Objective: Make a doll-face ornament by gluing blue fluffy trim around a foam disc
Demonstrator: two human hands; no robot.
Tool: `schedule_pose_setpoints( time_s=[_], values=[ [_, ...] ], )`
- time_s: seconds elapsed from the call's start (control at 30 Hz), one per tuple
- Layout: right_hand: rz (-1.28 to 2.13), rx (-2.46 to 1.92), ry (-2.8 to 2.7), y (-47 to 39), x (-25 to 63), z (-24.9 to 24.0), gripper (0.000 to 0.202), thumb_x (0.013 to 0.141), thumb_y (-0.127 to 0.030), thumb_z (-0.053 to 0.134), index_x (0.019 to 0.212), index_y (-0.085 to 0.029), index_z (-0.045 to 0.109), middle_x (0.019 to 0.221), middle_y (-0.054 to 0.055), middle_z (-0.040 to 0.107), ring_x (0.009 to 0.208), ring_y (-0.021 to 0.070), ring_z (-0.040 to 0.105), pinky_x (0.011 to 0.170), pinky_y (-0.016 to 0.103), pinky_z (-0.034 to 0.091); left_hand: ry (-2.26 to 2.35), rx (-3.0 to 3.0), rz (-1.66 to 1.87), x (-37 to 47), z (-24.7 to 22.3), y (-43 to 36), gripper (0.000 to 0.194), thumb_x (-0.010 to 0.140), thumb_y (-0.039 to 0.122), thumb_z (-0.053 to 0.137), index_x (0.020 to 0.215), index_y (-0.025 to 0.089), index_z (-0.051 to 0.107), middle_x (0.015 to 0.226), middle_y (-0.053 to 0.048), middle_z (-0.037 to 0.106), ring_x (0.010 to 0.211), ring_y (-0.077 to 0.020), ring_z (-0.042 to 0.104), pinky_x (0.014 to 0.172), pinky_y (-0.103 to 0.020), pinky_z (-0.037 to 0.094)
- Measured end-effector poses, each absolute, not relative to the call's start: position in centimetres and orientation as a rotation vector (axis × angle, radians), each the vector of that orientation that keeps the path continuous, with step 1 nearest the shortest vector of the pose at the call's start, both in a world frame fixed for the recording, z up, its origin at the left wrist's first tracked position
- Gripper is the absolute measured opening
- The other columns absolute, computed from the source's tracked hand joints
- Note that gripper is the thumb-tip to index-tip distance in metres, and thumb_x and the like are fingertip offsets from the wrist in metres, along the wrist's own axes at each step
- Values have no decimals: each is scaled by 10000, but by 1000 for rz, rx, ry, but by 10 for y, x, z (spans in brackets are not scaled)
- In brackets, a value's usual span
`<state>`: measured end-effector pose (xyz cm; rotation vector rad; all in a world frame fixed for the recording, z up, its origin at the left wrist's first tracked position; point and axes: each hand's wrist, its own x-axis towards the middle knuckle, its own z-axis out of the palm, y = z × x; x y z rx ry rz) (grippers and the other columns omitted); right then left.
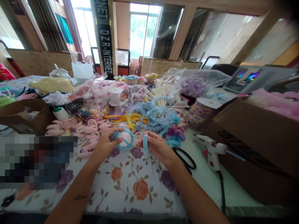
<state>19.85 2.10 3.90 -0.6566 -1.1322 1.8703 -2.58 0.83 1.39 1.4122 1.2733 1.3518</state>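
Observation:
My left hand [107, 141] is closed around a white round piece edged with blue fuzzy trim [131, 136], just above the flowered cloth. A short blue fuzzy strip [145, 143] hangs from the pinched fingers of my right hand [156, 145]. Between the two hands a thin strand seems to run, too fine to make out. Black scissor handles [190, 158] lie beside my right forearm. Beyond my hands are a pale blue ruffled bundle [154, 116] and yellow-orange stems [116, 117].
A white glue gun [212, 151] with a dark cord lies at the right, against a large cardboard box [257, 146]. Behind stands a spool of multicoloured trim [201, 113]. Pink plush pieces [87, 129], a thread cone [61, 113] and another box [28, 115] crowd the left.

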Motion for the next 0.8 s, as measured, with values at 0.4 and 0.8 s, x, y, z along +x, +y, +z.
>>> schedule_pose_setpoints(
  time_s=[0.4, 0.8],
  values=[
    [1186, -811, -1821, 13, 205, 46, 212, 880, -381, 573, 779, -194, 573, 757, -11, 474, 663, 123, 445, 609, 247, 367, 1118, 1854, 1035, -15, 29, -9, 287, 729, 257, 718, 1015, 273, 738, 1034, -71, 707, 965, -261, 648, 772, -308, 525],
    [816, -859, -2037, 6, 194, 37, 120, 897, -225, 555, 799, -190, 615, 817, 15, 527, 795, 155, 546, 755, 278, 414, 1177, 1934, 864, -7, 33, -17, 412, 767, 182, 630, 1167, 280, 630, 1184, -48, 648, 1086, -267, 601, 892, -327, 474]
  ],
)
